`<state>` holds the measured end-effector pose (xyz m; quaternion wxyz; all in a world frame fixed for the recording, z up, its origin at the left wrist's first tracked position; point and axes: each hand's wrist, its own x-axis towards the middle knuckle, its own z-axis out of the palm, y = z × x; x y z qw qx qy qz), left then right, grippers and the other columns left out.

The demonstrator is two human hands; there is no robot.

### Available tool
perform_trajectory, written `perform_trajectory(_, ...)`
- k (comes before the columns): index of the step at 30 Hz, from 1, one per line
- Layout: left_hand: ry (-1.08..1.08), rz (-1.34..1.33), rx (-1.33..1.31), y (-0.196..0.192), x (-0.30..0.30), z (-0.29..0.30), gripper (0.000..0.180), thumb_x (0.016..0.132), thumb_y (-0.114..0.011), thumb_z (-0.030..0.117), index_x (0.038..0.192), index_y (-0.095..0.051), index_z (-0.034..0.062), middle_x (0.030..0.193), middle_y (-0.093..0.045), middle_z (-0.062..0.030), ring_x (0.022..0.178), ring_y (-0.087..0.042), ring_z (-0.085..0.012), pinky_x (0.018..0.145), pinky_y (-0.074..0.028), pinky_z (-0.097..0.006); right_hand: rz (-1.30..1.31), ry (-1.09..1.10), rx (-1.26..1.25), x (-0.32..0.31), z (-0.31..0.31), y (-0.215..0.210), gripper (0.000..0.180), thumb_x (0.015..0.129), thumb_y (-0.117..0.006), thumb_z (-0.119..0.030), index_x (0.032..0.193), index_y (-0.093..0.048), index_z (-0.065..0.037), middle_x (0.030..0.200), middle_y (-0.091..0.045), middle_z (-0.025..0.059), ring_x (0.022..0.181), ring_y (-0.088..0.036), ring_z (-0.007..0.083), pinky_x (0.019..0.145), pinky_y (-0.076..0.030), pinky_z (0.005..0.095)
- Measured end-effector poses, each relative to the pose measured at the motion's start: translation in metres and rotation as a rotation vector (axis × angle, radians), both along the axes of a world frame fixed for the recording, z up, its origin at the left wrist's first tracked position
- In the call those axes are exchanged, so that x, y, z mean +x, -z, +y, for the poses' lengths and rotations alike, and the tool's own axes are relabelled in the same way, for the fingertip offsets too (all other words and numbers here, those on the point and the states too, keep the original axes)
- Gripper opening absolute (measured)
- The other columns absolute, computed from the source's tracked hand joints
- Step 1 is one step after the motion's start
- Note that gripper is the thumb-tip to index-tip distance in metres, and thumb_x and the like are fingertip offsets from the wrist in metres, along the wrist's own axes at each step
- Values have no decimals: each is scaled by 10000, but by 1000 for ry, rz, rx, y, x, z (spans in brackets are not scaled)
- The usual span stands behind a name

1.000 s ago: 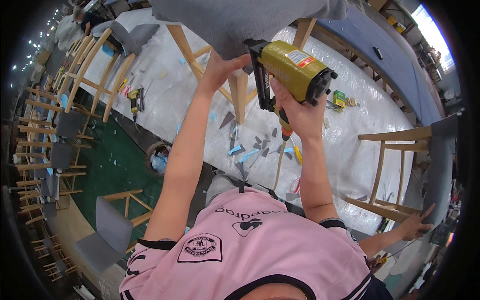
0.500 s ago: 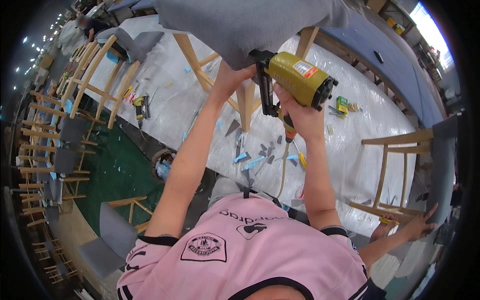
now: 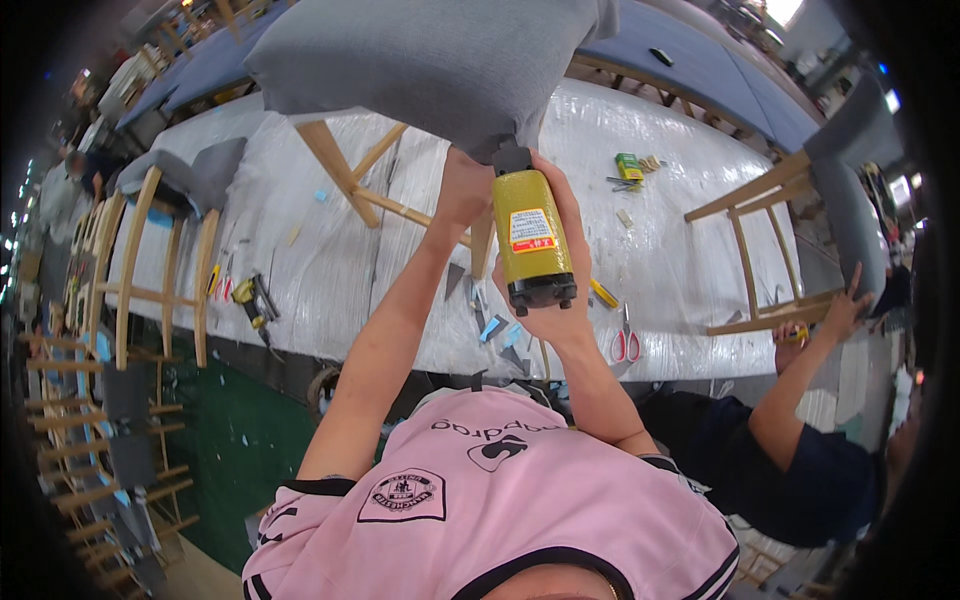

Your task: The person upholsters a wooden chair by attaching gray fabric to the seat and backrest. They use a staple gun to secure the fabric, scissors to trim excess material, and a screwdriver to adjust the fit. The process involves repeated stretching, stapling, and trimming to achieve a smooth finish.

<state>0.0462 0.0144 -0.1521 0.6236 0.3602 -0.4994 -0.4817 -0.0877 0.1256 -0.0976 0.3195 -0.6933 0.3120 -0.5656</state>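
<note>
A grey upholstered chair (image 3: 420, 60) with wooden legs stands on the plastic-covered table in front of me. My left hand (image 3: 467, 188) is closed at the near corner of its seat, on the grey fabric (image 3: 482, 143); the fingertips are partly hidden. My right hand (image 3: 560, 315) grips a yellow-and-black pneumatic staple gun (image 3: 522, 208) from below and behind. Its nose is up against the fabric corner beside my left hand, though the exact contact is hidden. Below the gun lie grey and blue scraps (image 3: 492, 328).
Red-handled scissors (image 3: 626, 340), a yellow cutter (image 3: 604, 293) and a green box (image 3: 628, 166) lie on the table (image 3: 680, 250). Another staple gun (image 3: 252, 300) lies left. More chairs (image 3: 150, 240) stand left. At right, a co-worker's hand (image 3: 845, 312) touches another chair (image 3: 850, 200).
The staple gun has swung from pointing sideways to upright in front of me, its body now toward me. My view has shifted, and more of the co-worker shows at right.
</note>
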Motion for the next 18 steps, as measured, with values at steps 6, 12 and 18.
perform_trajectory(6, 161, 44, -9, 1, 9, -1, 227, 821, -832, 150, 981, -736, 22, 943, -752, -47, 868, -689, -107, 756, -535, -280, -28, 127, -72, 28, -4, 10, 902, 740, -719, -58, 1566, -356, -55, 1421, -558, 150, 1253, -589, 230, 1069, -455, 359)
perform_trajectory(12, 270, 196, 57, 5, 7, -2, 204, 828, -822, 132, 964, -732, 9, 917, -752, -51, 839, -697, -113, 731, -544, -285, 0, 274, -89, 48, 2, 9, 973, 693, -796, -53, 1564, -365, -90, 1284, -639, 176, 1137, -666, 297, 986, -509, 370)
perform_trajectory(18, 341, 269, 130, 7, 11, -3, 167, 833, -815, 106, 928, -726, 1, 893, -748, -48, 824, -705, -111, 718, -553, -280, 67, 411, -160, 62, -5, 18, 1015, 660, -844, -42, 1559, -377, -100, 1234, -666, 212, 1082, -700, 365, 932, -546, 389)
